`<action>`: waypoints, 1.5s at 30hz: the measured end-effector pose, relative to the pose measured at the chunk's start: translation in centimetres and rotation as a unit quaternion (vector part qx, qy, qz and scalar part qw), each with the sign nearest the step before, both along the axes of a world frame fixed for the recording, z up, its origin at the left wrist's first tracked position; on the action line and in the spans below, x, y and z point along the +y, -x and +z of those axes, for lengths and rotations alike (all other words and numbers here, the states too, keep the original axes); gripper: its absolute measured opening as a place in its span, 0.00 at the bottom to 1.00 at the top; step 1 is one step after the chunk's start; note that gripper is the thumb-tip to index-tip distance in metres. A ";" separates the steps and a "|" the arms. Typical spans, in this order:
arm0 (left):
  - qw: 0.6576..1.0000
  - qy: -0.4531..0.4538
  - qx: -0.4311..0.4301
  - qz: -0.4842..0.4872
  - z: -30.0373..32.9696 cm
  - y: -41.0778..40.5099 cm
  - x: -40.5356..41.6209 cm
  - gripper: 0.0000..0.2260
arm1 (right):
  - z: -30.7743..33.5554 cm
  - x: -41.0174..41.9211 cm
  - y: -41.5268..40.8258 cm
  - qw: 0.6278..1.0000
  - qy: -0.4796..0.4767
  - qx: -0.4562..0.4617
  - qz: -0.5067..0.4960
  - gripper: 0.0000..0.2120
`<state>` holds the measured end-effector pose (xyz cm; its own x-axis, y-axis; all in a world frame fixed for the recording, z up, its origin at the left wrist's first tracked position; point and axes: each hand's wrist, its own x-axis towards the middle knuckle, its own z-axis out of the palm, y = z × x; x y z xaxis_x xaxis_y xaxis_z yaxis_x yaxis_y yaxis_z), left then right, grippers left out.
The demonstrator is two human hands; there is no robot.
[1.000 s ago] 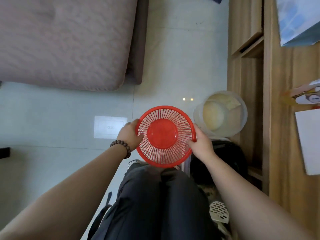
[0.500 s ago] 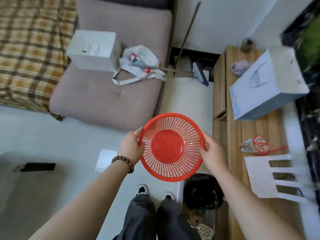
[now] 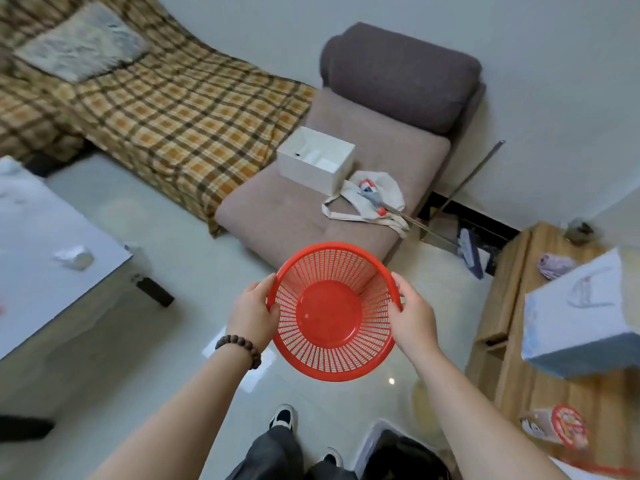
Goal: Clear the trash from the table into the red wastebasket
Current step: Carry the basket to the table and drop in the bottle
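Note:
I hold the red wastebasket (image 3: 330,311), a slatted plastic one with nothing inside, in front of me above the floor. My left hand (image 3: 252,315), with a bead bracelet on its wrist, grips the left rim. On the right rim is my right hand (image 3: 414,318). At the far left stands a glass-topped table (image 3: 38,289). A crumpled white piece of trash (image 3: 74,257) lies near the table's right edge, and more white scraps (image 3: 8,166) lie at its far corner.
A sofa (image 3: 346,188) with a plaid blanket, a white box and a cloth bag stands ahead. A wooden cabinet (image 3: 540,348) on the right carries a white paper bag and a red-lidded cup. A dark bin (image 3: 401,455) sits by my feet.
My view has risen from the floor toward the room, and I have stood up with the basket. Both hands keep their hold on the rim. The table has come into sight at left.

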<state>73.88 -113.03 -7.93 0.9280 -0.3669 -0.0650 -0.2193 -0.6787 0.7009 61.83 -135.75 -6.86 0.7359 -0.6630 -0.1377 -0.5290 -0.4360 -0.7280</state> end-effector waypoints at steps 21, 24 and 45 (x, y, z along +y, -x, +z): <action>0.887 -0.017 0.005 0.462 2.4 10.3 40.4 0.20 | 1.0 39.7 -13.4 0.882 -0.057 -0.015 0.468 0.22; 0.860 0.014 0.012 0.510 2.3 10.7 46.1 0.24 | 1.2 46.7 -14.5 0.870 -0.066 -0.019 0.488 0.22; 0.777 0.070 -0.024 0.626 1.6 6.6 74.5 0.18 | 0.0 79.6 -23.7 0.812 -0.119 0.026 0.571 0.20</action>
